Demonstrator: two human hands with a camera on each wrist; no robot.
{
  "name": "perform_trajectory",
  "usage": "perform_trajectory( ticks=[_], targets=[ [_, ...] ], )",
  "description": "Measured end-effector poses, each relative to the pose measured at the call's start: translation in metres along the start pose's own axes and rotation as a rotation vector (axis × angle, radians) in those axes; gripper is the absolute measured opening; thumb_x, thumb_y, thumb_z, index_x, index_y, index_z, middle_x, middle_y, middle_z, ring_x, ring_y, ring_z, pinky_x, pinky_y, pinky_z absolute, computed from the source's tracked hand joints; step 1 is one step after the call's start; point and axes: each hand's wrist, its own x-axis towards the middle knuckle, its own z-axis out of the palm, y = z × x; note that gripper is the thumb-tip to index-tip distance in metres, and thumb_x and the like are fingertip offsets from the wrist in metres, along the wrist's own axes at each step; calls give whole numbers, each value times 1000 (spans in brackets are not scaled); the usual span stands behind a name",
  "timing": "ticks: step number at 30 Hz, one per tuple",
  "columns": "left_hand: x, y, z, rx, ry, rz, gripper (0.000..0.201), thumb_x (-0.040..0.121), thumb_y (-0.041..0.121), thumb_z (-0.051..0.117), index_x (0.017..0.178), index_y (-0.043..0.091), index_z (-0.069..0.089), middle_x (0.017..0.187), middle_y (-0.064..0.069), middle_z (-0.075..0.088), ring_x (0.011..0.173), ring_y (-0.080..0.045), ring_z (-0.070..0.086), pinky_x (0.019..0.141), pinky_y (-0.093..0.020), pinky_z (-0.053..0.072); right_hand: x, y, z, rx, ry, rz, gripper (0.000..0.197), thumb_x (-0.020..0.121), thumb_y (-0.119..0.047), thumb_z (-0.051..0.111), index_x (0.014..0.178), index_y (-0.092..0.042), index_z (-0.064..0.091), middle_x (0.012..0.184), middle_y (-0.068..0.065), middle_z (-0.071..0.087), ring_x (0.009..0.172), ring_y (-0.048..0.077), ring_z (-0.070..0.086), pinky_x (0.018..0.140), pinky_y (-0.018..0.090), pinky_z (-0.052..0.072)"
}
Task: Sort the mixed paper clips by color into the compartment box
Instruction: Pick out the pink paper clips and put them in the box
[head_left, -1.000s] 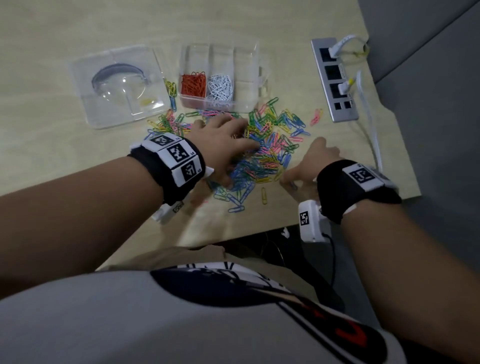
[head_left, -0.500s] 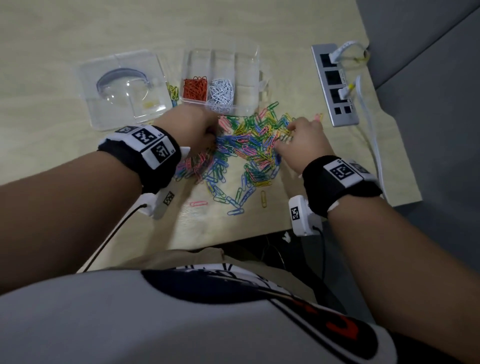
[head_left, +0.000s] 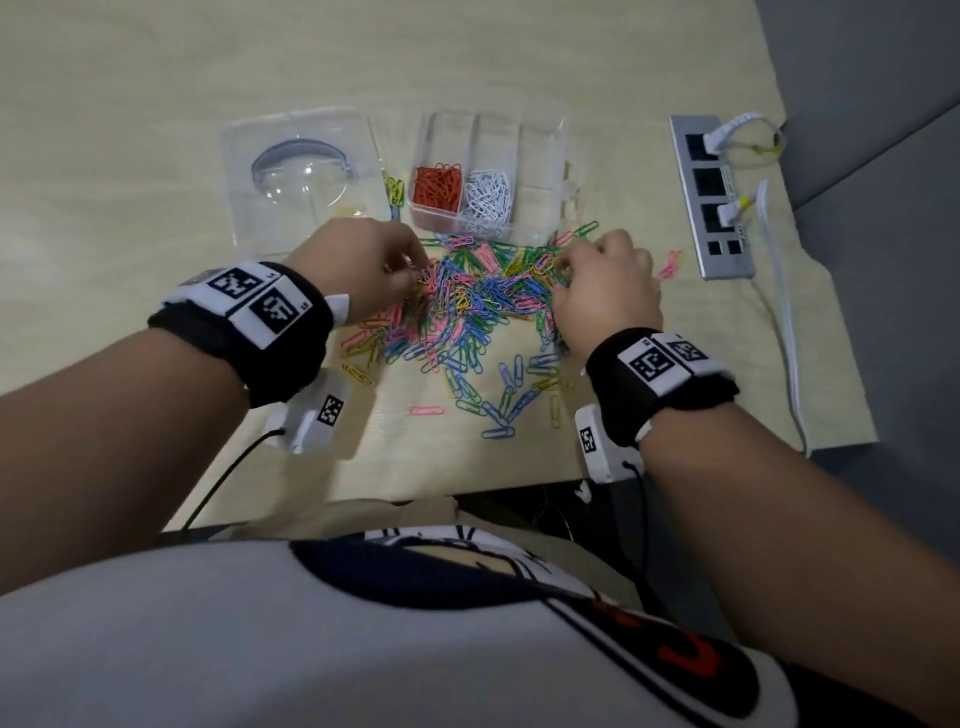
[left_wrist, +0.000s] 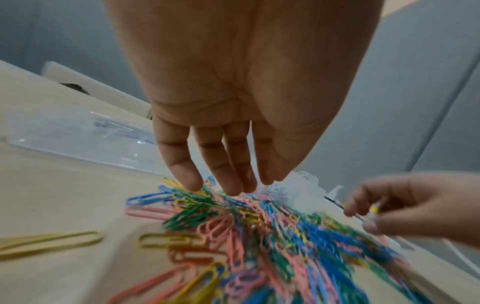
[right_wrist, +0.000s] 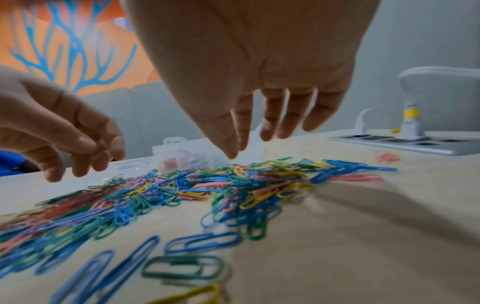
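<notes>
The mixed paper clips (head_left: 478, 306) lie in a loose heap on the table (head_left: 130, 93) between my two hands, blue, pink, green and yellow tangled together, with strays trailing back toward my wrists. Just beyond the fingertips of both hands stands the clear compartment box (head_left: 540, 171); its nearest-left cell holds the orange clips (head_left: 437, 187) and the cell beside it the white clips (head_left: 487, 196), while the other cells look bare, though the clear walls make that hard to judge. My left hand (head_left: 363, 270) hangs over the heap's left edge, fingers (left_wrist: 182, 164) pointing down and fairly straight, tips at the clips; the left wrist view shows nothing pinched, but the thumb is cut off there. My right hand (head_left: 605, 291) is over the heap's right edge with fingers loosely extended and thumb near the index fingertip in the right wrist view; the head view hides the fingertips behind the knuckles, and I cannot tell whether a clip sits between them. Motion blur smears much of the heap in both wrist views. Beyond my left hand lies the clear lid (head_left: 304, 176), with a few yellow clips (head_left: 396, 191) between it and the box. Out past my right hand a pink clip (head_left: 669, 264) lies alone, then a grey power strip (head_left: 710, 197) with a white cable (head_left: 779, 291).
</notes>
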Motion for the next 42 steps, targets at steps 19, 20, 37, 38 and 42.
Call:
perform_trajectory(
  ticks=[19, 20, 37, 38, 42],
  targets=[
    [-6, 3, 36, 401, -109, 325, 40, 88, 42, 53, 127, 35, 56, 143, 6, 44, 128, -29, 37, 96, -47, 37, 5, -32, 19, 2, -210, -162, 12, 92, -25, 52, 100, -20, 60, 109, 6, 56, 97, 29, 57, 84, 39, 45],
    [-4, 3, 37, 409, -107, 337, 42, 88, 43, 53, 129, 37, 55, 145, 6, 42, 130, -28, 36, 98, -48, 36, 6, -32, 19, 4, -208, -163, 10, 92, -24, 51, 96, -20, 59, 106, 6, 57, 95, 29, 57, 82, 39, 46],
    [29, 14, 18, 23, 9, 257, 19, 87, 32, 66, 102, 21, 71, 97, 0, 71, 91, -22, 64, 76, -29, 44, 14, -31, 5, 628, -168, -94, 5, 85, -17, 72, 85, -22, 69, 72, 1, 67, 64, 8, 57, 70, 28, 51],
    [29, 13, 18, 17, 8, 258, 19, 88, 32, 65, 101, 20, 71, 96, 0, 71, 90, -22, 64, 75, -29, 44, 14, -30, 5, 651, -167, -87, 5, 85, -17, 72, 87, -20, 70, 74, 3, 69, 65, 8, 58, 71, 29, 52],
    [32, 17, 11, 14, 12, 215, 15, 90, 29, 62, 93, 16, 69, 90, -2, 70, 85, -21, 63, 71, -26, 41, 13, -26, 6, 674, -126, -57, 9, 86, -19, 69, 81, -25, 65, 74, 1, 70, 69, 14, 64, 71, 31, 54]
  ],
)
